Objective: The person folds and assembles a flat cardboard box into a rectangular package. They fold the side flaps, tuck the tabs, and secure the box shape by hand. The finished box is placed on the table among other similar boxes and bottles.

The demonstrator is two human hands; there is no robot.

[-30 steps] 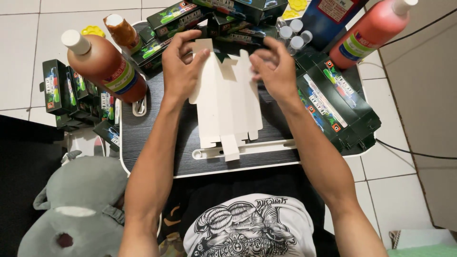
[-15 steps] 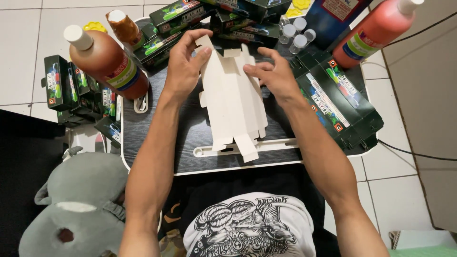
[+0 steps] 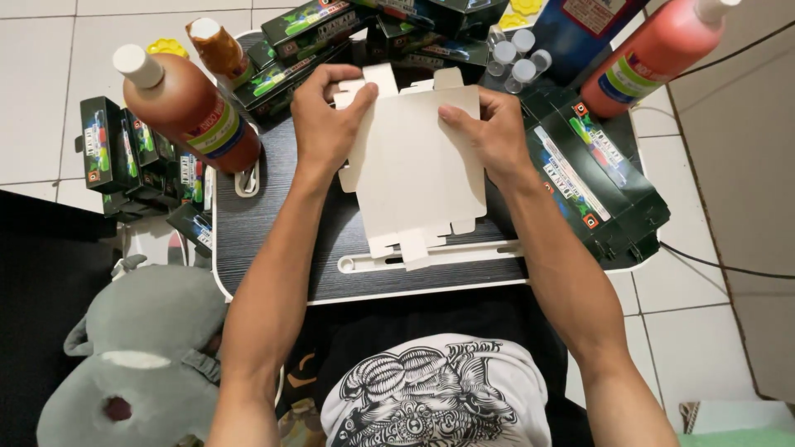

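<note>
- A flat, unfolded white carton blank [image 3: 418,170] lies on the middle of the dark desk [image 3: 273,240], its long side running from the far edge toward the near edge, where its small tabs reach a white groove strip [image 3: 464,252].
- The left hand [image 3: 325,124] has its grip clenched on the blank's far left corner, fingers curled over the top flap and thumb on the white face.
- The right hand [image 3: 497,132] grasps the blank's right edge near the far corner, thumb lying across the face, fingers tucked behind the card.
- At the desk's far left corner stands a big bottle of reddish-brown liquid [image 3: 192,112] with a white cap, tilted in this view; a smaller brown bottle [image 3: 217,50] stands just behind it.
- Folded dark green cartons [image 3: 310,33] crowd the far edge; more of them [image 3: 124,157] are stacked on the floor off the left edge.
- A flattened stack of dark green blanks [image 3: 592,178] covers the right edge.
- Small clear vials with white caps [image 3: 517,58] sit at the far right, beside a red bottle [image 3: 662,54].
- A grey plush toy [image 3: 124,356] lies below the near left corner.
</note>
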